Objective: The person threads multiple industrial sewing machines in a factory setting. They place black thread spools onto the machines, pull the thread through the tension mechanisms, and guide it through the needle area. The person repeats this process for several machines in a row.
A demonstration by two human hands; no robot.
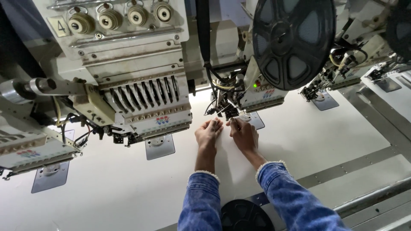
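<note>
While both hands rest on the white cloth (299, 141) mid-frame, the left hand (208, 133) lies flat w/ fingers out, holding nothing. The right hand (244, 134) pinches something tiny, can't tell what, just under the needle head (227, 107).

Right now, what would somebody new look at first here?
Probably the big black reel at the top right, hanging over the white cloth table. Then the left hand and right hand, close together under a sewing head in the middle, in blue denim sleeves.
</note>
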